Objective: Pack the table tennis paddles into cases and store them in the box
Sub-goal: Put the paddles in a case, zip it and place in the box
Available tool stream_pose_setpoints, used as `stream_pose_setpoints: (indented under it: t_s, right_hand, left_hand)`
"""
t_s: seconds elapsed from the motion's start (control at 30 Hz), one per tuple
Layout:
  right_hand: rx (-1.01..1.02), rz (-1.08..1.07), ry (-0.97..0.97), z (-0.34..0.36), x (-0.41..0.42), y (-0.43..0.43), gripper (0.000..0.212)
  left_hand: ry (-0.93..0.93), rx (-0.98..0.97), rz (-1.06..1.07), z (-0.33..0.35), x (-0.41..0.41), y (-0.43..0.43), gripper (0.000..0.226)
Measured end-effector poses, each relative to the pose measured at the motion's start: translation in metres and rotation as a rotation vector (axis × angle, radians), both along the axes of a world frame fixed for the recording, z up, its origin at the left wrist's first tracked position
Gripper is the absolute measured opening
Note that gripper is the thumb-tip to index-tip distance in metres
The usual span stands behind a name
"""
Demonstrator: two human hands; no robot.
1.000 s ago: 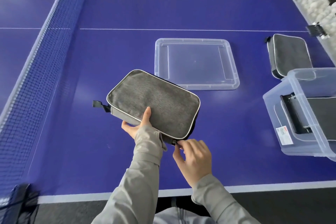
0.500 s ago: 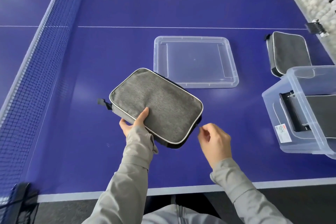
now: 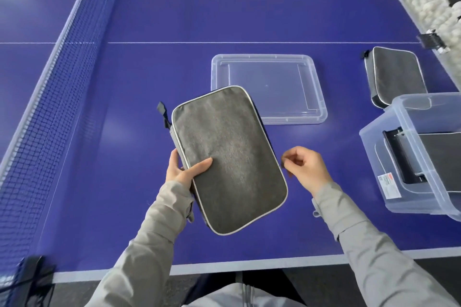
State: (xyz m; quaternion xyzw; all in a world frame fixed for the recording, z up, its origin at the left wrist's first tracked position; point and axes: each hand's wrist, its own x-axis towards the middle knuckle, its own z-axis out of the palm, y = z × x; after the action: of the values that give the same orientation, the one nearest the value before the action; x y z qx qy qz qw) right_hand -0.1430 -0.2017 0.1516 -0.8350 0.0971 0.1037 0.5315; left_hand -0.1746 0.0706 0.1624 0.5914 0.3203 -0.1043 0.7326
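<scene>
case: long axis 11-to-5.
left hand: grips its 9 o'clock edge, thumb on top.
right hand: curled beside 3 o'clock edge; we cannot tell any pinch.
box: 3 o'clock, nearer right hand.

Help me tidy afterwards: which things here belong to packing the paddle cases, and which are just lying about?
For the job: grey case in the left hand; second case on the table; clear box with a case inside; box lid.
Lying about: net; white balls; black clip at the table edge.
</scene>
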Motion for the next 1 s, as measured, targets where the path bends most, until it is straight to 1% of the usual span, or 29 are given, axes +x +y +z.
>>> stream_pose_setpoints:
  t_s: [0.1,0.17,0.27,0.33,0.4,0.47,0.53,0.6,0.7,0.8,0.87,0.93,1.0]
  right_hand:
    - [0.072,-0.012,0.010,0.008,0.016,0.006,0.030]
    - [0.116,-0.062,-0.014,0.016,0.029,0.008,0.030]
    - [0.127,-0.117,-0.071,0.031,0.045,0.000,0.028]
    - [0.120,-0.094,-0.094,0.041,0.050,-0.004,0.026]
    - [0.095,-0.028,-0.102,0.050,0.052,-0.002,0.025]
    - [0.039,0.048,-0.122,0.058,0.052,0.007,0.026]
    - [0.001,0.116,-0.146,0.066,0.051,0.019,0.026]
    - [0.012,0.155,-0.174,0.072,0.049,0.032,0.028]
    - [0.041,0.186,-0.229,0.080,0.044,0.053,0.029]
    - [-0.011,0.257,-0.310,0.086,0.035,0.070,0.033]
    - [-0.056,0.310,-0.353,0.087,0.030,0.076,0.029]
    - [-0.083,0.319,-0.382,0.086,0.027,0.078,0.024]
    - [-0.111,0.286,-0.414,0.083,0.025,0.078,0.017]
  left_hand:
    - [-0.063,0.033,-0.151,0.005,0.005,0.004,0.067]
    - [-0.104,0.056,-0.271,0.008,0.006,0.005,0.069]
    - [-0.139,0.110,-0.422,0.012,0.005,0.010,0.069]
    - [-0.147,0.155,-0.496,0.014,0.004,0.016,0.074]
    - [-0.148,0.206,-0.582,0.017,0.005,0.021,0.082]
    - [-0.162,0.308,-0.674,0.021,0.006,0.025,0.089]
    - [-0.187,0.468,-0.767,0.027,0.010,0.028,0.088]
    - [-0.197,0.614,-0.861,0.032,0.014,0.029,0.086]
    - [-0.204,0.748,-0.973,0.034,0.018,0.024,0.085]
    - [-0.225,0.788,-1.024,0.032,0.020,0.020,0.083]
    - [-0.234,0.807,-1.036,0.028,0.019,0.019,0.081]
    - [-0.230,0.801,-0.999,0.021,0.016,0.021,0.080]
    - [-0.210,0.757,-0.902,0.015,0.011,0.025,0.077]
